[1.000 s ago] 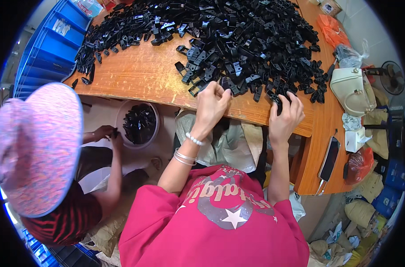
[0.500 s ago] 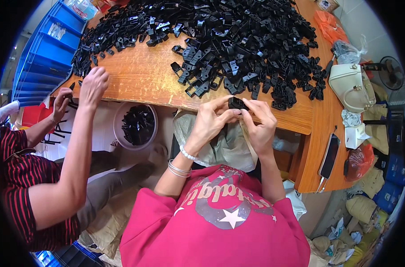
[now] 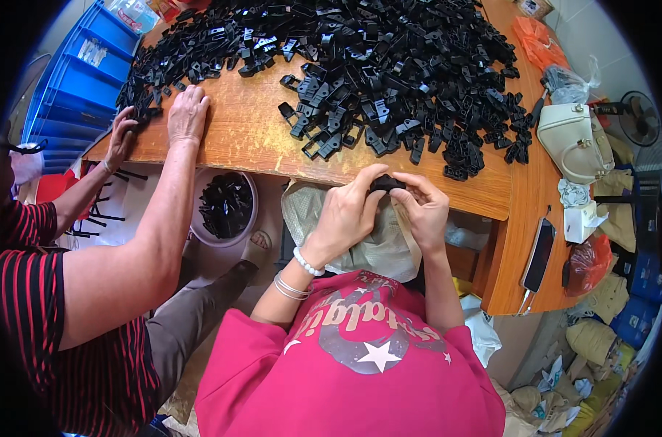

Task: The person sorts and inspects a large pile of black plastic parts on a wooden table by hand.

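Both hands meet over the near edge of the wooden table (image 3: 243, 138), pinching one small black plastic clip (image 3: 386, 183) between them — the left hand (image 3: 347, 213) closes its thumb and fingertips on the clip's left end, the right hand (image 3: 422, 207) closes on its right end, so the piece sits clamped at the point where the two grips touch. Directly beneath the held clip hangs an open woven sack (image 3: 367, 240), its mouth just under the knuckles. Just beyond the fingertips lies the big heap of black clips (image 3: 389, 80), spread across the tabletop. Well off to the left of the grip, a co-worker's hand (image 3: 187, 114) rests flat on the table, above a white bowl of clips (image 3: 226, 206).
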Available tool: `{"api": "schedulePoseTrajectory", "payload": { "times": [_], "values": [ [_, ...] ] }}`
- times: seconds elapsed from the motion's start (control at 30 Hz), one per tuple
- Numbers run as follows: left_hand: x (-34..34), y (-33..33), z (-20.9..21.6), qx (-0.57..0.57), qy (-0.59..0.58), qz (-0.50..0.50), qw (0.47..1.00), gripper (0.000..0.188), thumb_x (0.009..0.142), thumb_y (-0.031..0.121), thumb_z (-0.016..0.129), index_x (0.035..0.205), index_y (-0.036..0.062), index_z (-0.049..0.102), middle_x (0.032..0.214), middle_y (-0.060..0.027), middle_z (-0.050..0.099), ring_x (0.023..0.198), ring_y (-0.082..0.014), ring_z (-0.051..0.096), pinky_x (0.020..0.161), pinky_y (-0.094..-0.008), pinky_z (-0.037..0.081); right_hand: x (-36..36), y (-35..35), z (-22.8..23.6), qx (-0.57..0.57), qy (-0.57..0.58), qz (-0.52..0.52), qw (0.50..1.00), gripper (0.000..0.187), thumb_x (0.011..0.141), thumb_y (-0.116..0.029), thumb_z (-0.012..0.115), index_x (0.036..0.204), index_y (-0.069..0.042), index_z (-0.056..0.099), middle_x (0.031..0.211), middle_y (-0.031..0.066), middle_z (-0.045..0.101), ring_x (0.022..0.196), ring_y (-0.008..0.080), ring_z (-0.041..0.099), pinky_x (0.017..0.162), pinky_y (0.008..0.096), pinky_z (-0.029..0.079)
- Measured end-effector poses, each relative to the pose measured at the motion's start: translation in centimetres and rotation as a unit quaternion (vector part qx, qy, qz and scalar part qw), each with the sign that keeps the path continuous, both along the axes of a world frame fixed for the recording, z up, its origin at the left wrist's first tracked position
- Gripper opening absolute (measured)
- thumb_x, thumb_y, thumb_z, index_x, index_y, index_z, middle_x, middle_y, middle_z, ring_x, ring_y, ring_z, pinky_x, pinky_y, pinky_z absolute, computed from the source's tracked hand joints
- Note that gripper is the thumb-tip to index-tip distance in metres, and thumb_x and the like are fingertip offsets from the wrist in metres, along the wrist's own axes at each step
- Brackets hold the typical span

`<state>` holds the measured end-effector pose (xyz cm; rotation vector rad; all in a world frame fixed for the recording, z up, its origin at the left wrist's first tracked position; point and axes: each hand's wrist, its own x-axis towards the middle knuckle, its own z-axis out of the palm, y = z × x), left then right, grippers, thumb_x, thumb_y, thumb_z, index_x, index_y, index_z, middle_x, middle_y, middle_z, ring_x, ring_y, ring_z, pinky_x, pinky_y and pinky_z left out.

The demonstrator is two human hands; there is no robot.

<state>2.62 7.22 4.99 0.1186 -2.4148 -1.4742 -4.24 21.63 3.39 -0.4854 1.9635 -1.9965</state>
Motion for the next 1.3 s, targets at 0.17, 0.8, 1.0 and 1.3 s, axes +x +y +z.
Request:
{"api": "schedulePoseTrajectory", "payload": {
  "times": [0.17, 0.8, 1.0, 1.3],
  "values": [
    [-0.6, -3.7, -0.1, -0.097, 0.066, 0.077, 0.990, 0.020, 0.081, 0.012, 0.069, 0.094, 0.0007, 0.060, 0.083, -0.0137, 0.058, 0.065, -0.0252, 0.060, 0.058, -0.0353, 0.048, -2.3, 1.0, 1.3, 0.130, 0.130, 0.020, 0.983, 0.023, 0.081, -0.004, 0.067, 0.102, 0.001, 0.067, 0.095, 0.0100, 0.067, 0.079, 0.0151, 0.064, 0.070, 0.0263, 0.050],
    [0.1, -6.5, -0.3, 0.064, -0.060, 0.162, 0.983, 0.022, 0.076, 0.009, 0.075, 0.083, 0.0042, 0.055, 0.073, -0.0035, 0.057, 0.059, -0.0063, 0.051, 0.051, -0.0205, 0.039, -3.4, -0.2, 0.0, 0.363, 0.289, -0.120, 0.878, 0.022, 0.078, -0.005, 0.069, 0.094, 0.003, 0.056, 0.089, 0.0164, 0.059, 0.081, 0.0331, 0.058, 0.072, 0.0413, 0.046],
    [-0.1, -4.0, 0.9, 0.331, -0.141, -0.031, 0.932, 0.044, 0.080, 0.003, 0.071, 0.117, -0.0032, 0.049, 0.084, -0.0049, 0.061, 0.061, -0.0096, 0.061, 0.051, -0.0198, 0.049, 0.2, -1.2, 3.1, 0.119, 0.183, -0.062, 0.974, 0.017, 0.073, 0.000, 0.073, 0.087, 0.001, 0.062, 0.084, 0.0081, 0.060, 0.073, 0.0151, 0.059, 0.064, 0.0279, 0.048],
    [0.4, -2.1, 1.4, 0.457, -0.122, -0.058, 0.879, 0.028, 0.090, 0.003, 0.059, 0.115, -0.0085, 0.052, 0.087, -0.0133, 0.065, 0.073, -0.0194, 0.068, 0.062, -0.0265, 0.057, 0.9, -1.7, 3.0, 0.058, 0.320, -0.009, 0.946, 0.016, 0.075, 0.005, 0.068, 0.091, -0.001, 0.066, 0.094, 0.0119, 0.064, 0.086, 0.0247, 0.062, 0.075, 0.0317, 0.050]
  ]
}}
